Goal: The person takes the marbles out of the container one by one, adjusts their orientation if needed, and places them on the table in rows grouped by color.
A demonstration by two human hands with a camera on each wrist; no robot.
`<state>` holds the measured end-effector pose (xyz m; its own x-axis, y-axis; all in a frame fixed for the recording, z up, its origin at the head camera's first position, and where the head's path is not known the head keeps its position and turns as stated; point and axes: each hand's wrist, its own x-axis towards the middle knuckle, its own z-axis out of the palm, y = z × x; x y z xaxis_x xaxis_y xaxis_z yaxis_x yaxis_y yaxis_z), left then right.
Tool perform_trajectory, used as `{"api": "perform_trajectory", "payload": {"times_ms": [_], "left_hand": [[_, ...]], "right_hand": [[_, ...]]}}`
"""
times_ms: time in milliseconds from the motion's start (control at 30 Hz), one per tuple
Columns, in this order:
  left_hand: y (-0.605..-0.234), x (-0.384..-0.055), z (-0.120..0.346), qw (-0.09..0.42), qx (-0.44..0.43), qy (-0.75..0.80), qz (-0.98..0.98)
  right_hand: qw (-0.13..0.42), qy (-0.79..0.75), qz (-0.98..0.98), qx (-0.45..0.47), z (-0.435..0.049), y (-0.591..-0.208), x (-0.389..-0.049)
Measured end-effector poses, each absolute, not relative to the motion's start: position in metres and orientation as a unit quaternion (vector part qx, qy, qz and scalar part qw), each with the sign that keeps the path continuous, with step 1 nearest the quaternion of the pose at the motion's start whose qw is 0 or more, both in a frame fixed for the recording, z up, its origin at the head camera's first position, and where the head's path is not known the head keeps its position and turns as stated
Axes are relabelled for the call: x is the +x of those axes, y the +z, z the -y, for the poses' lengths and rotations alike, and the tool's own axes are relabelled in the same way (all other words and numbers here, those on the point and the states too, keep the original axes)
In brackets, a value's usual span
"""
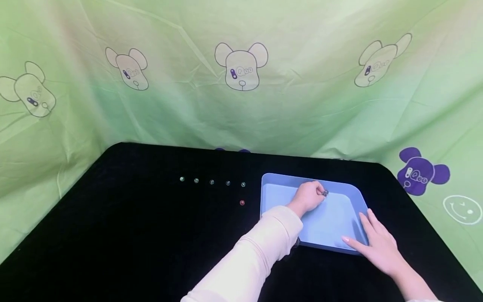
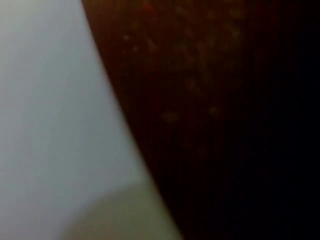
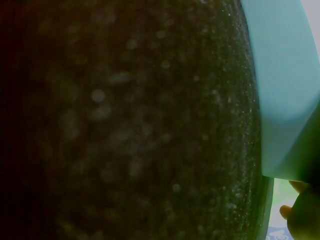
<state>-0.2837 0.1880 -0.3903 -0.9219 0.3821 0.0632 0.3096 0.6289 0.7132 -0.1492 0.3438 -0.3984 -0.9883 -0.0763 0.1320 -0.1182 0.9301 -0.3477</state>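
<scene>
Inside a blue tray point(image 1: 328, 226), the left hand point(image 1: 307, 196) pinches a small dark, shiny marble point(image 1: 325, 193) close to the tray floor. The fingers partly cover the marble. The right hand point(image 1: 381, 243) rests at the tray's near right corner, its fingers fairly straight along the right rim and the thumb over the front edge. In the right wrist view, part of the tray point(image 3: 285, 90) shows beside dark fingertips point(image 3: 286, 212). The left wrist view is too dark and blurred to show the held piece.
Left of the tray, several small greenish marbles point(image 1: 211, 182) lie in a row on the black tabletop point(image 1: 132, 235). A red marble point(image 1: 242, 202) sits in front of the row's right end. A green printed curtain point(image 1: 181, 105) hangs behind the table and along its sides.
</scene>
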Motion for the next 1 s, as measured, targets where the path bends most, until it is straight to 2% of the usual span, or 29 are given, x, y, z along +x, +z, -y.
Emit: {"api": "perform_trajectory", "payload": {"times_ms": [367,1000], "left_hand": [[-0.3936,-0.2817,-0.1924,0.052,0.194,0.339,-0.919],[-0.3973,-0.2867,-0.1960,0.018,0.192,0.244,-0.950]], "right_hand": [[0.053,0.184,0.980,0.045,-0.3450,-0.3993,-0.1464],[0.055,0.189,0.979,0.052,-0.3421,-0.3969,-0.1496]]}}
